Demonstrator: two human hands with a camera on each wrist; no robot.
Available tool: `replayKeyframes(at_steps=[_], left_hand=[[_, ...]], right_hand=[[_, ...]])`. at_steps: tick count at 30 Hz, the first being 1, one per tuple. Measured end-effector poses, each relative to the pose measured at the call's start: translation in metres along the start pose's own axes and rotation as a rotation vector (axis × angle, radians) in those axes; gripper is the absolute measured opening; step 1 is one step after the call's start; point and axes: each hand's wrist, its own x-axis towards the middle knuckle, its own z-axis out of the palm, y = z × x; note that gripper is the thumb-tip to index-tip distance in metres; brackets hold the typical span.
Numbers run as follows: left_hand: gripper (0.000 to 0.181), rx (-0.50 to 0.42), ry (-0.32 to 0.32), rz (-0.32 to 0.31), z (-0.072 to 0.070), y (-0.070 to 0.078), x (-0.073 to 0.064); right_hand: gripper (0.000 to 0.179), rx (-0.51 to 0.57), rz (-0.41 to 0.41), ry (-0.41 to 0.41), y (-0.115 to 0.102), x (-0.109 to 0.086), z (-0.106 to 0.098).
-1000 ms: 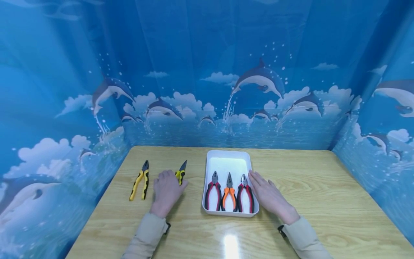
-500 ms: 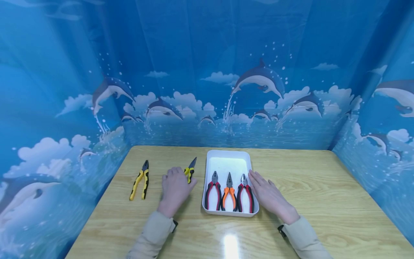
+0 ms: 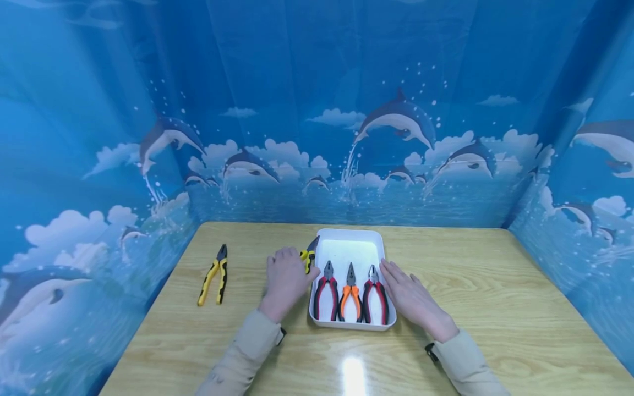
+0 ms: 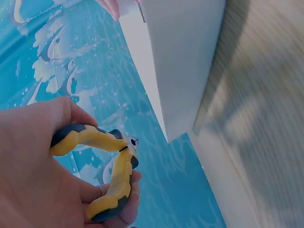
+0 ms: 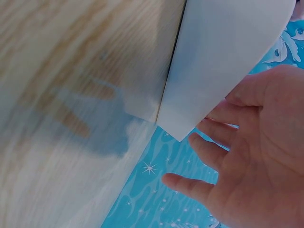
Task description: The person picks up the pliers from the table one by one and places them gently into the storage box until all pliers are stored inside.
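My left hand (image 3: 287, 278) grips yellow-and-black pliers (image 3: 309, 256) by the handles, thumb on one and fingers round the other. In the left wrist view the spread handles (image 4: 122, 173) show. Their dark pointed nose overlaps the left rim of a white tray (image 3: 348, 250) in the head view. Inside that tray lie red-and-black pliers (image 3: 327, 281), orange needle-nose pliers (image 3: 351, 290) and a second red-and-black pair (image 3: 373, 282), side by side with noses pointing away. Against the tray's right wall my right hand (image 3: 415, 302) rests with straight fingers, its palm facing the tray in the right wrist view (image 5: 256, 142).
Another yellow-and-black pair of pliers (image 3: 221, 267) lies on the left part of the wooden table (image 3: 495, 297). The far half of the tray shows bare floor. A blue dolphin-print curtain (image 3: 317, 110) hangs behind the table and along both sides.
My left hand has carried the yellow-and-black pliers rightward, from the table left of the tray to the tray's left rim. The right hand and the tray have stayed put.
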Motion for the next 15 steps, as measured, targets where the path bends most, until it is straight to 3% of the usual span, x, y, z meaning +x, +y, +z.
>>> replayKeyframes(at_steps=[6, 15], left_hand=[[0.082, 0.029, -0.066, 0.01, 0.001, 0.015, 0.009], [0.076, 0.109, -0.101, 0.039, 0.016, 0.038, 0.018]], right_hand=[[0.053, 0.006, -0.009, 0.014, 0.0, 0.0, -0.001], [0.052, 0.004, -0.019, 0.023, 0.0, -0.001, -0.001]])
